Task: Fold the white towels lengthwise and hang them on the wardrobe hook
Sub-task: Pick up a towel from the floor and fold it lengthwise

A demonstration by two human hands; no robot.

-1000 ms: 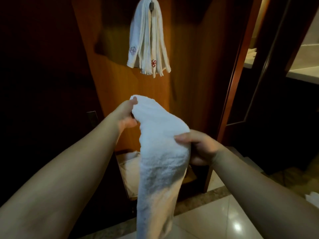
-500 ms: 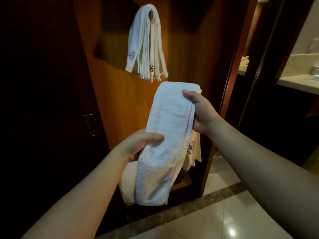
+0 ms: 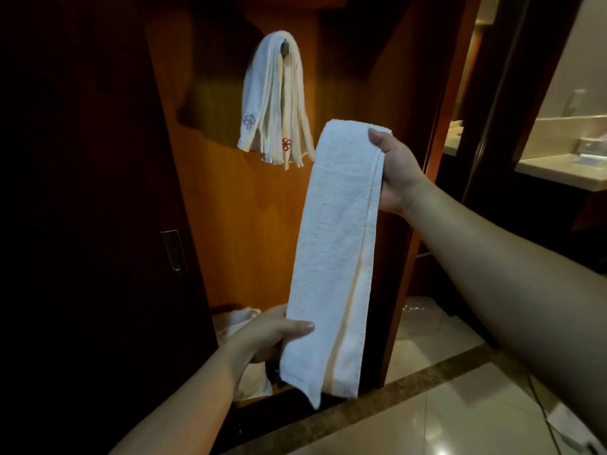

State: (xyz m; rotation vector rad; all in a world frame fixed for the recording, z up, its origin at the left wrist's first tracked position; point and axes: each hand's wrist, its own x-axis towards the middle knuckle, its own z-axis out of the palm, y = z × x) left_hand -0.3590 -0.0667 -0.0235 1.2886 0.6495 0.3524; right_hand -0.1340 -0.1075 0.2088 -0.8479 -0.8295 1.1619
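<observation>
Tall orange-brown wooden wardrobe panel [image 3: 230,224] behind everything, small dark metal hook [image 3: 284,47] near its top. Bundle of folded white towels with embroidered flower marks [image 3: 272,103] draped over that hook. Below and right of the hook, long white terry towel folded into a narrow strip [image 3: 335,257], stretched taut, long axis near vertical, top end leaning slightly right, bottom end free. Right hand [image 3: 395,169] pinching the top edge; left hand [image 3: 272,336] clasping the lower left edge, thumb across the front. Probably light, soft, limp and easy to unfold; best held at both ends, then draped at mid-length.
</observation>
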